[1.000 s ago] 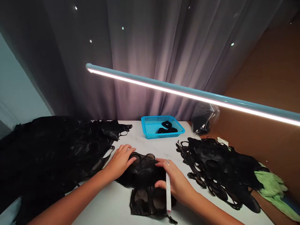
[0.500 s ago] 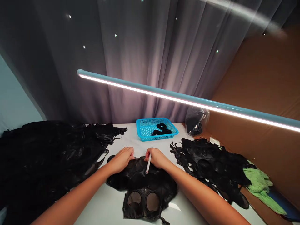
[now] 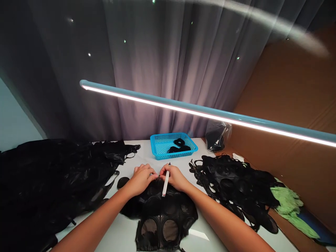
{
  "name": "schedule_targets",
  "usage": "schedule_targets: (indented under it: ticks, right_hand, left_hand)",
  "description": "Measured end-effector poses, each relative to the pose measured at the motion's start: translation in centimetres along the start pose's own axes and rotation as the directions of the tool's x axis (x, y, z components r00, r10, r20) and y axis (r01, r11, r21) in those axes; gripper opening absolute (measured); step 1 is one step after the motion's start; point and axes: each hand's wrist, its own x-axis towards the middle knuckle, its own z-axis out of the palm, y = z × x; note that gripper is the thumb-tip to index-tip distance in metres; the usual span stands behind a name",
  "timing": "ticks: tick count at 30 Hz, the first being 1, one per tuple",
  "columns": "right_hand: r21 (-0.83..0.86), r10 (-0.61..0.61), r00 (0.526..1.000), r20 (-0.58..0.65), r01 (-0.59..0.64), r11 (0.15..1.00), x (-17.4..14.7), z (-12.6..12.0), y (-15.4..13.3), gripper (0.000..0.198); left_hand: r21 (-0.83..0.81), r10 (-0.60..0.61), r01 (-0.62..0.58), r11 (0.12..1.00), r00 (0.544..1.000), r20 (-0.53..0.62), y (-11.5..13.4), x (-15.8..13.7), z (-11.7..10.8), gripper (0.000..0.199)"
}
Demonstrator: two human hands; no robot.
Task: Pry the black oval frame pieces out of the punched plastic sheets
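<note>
A black garment [image 3: 160, 208] with round, sheer cup panels lies in front of me, its lower part near the table's front edge. My left hand [image 3: 143, 177] pinches the garment's far edge between thumb and fingers. Close beside it, my right hand [image 3: 173, 176] is closed around a slim white pen-like tool [image 3: 166, 185], dark at its upper tip and reddish at its lower end. The right fingertips also meet at that garment edge, almost touching the left ones. What exactly lies between the fingertips is too small to make out.
A blue plastic basket [image 3: 154, 154] with black pieces in it stands at the back. Piles of black garments lie left [image 3: 52, 175] and right [image 3: 236, 178]. Beyond the right pile are a green cloth [image 3: 286, 201] and a clear bag [image 3: 217, 134]. A lit tube lamp [image 3: 183, 108] crosses overhead.
My left hand has moved right along the garment's far edge, and its fingertips now nearly meet the right hand's. The right hand keeps the white tool. The view has shifted slightly.
</note>
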Motion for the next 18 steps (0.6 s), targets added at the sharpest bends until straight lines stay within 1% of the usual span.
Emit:
schedule_targets:
  ticks: [4,6,8,11,14,16,18]
  right_hand:
    - [0.054,0.031,0.995,-0.096,-0.026,0.998,-0.2,-0.9,-0.3,0.005]
    - [0.073,0.026,0.991,-0.135,-0.017,0.997,-0.2,-1.2,-0.5,0.005]
    - [0.072,-0.007,0.988,-0.151,0.018,0.997,-0.3,-1.3,-0.7,0.01]
    - [-0.005,-0.08,0.988,-0.135,0.08,0.997,-0.5,-1.2,-1.0,0.015]
    - [-0.075,-0.114,0.985,-0.131,0.105,0.992,-0.6,-1.1,-1.5,0.016]
    - [-0.035,-0.095,0.982,-0.162,0.09,0.995,-0.7,-1.4,-2.0,0.015]
    - [0.085,-0.034,0.978,-0.207,0.052,0.995,-1.0,-2.3,-2.4,0.016]
  left_hand:
    - [-0.228,-0.046,0.058,0.972,0.997,0.058,0.6,0.9,0.3,0.034]
    - [-0.353,-0.074,0.091,0.931,0.995,0.061,0.8,1.3,0.7,0.039]
    - [-0.468,-0.098,0.128,0.875,0.991,0.087,1.0,1.3,1.1,0.044]
    - [-0.61,-0.114,0.205,0.765,0.976,0.186,1.3,0.9,1.4,0.044]
    - [-0.727,-0.13,0.287,0.624,0.955,0.266,1.2,0.4,1.5,0.04]
    - [-0.789,-0.156,0.323,0.523,0.946,0.284,0.9,0.3,1.5,0.037]
    - [-0.841,-0.199,0.333,0.427,0.941,0.272,0.5,0.4,1.7,0.031]
